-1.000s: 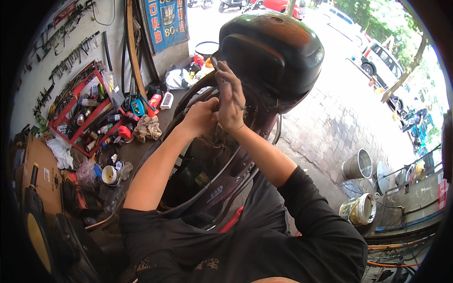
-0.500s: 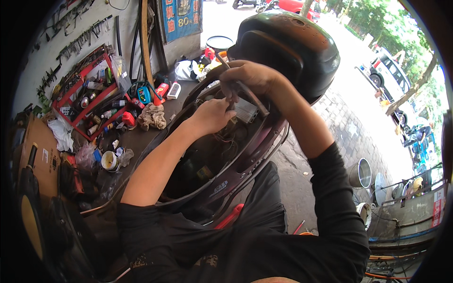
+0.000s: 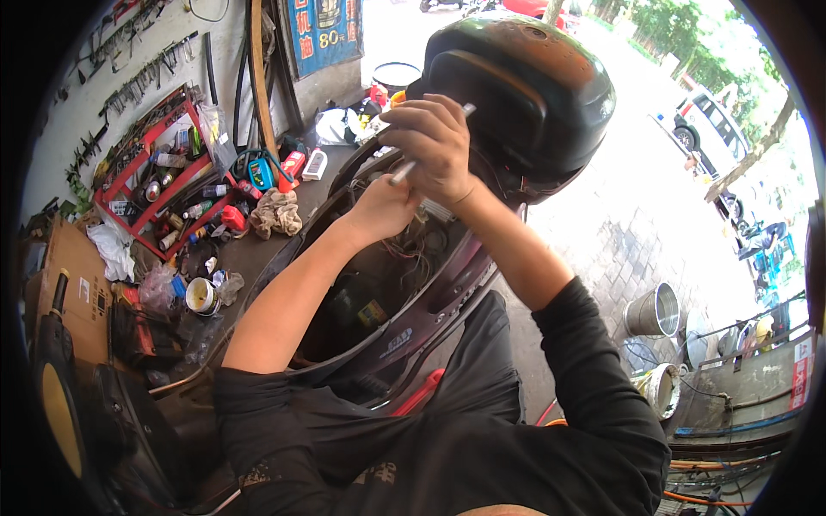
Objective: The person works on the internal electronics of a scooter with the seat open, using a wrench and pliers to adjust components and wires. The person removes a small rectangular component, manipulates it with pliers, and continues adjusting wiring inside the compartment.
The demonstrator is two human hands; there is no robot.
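Note:
My right hand (image 3: 433, 148) is over the open body of a scooter (image 3: 404, 334), its fingers loosely bent around a metal bar (image 3: 401, 174). The bar slants across the palm, one end by my left hand and the other poking out past the fingers. It looks like a wrench's cross handle; its lower part is hidden. Just below, my left hand (image 3: 385, 209) is closed, and what it grips is covered by the hands. Loose wires (image 3: 413, 249) show in the scooter's cavity beneath. A black top box (image 3: 525, 99) sits at the scooter's rear.
On the left, a red rack (image 3: 159, 185) holds bottles and cans. A crumpled rag (image 3: 275, 213), a white tub (image 3: 202, 295) and bottles lie on the floor. To the right are a metal bucket (image 3: 654, 310) and a white bucket (image 3: 661, 390). Tools hang on the wall.
The metal bar has turned, its slant now running the other way. My right hand has swung round with it, fingers more spread. My left hand stays nearly in place.

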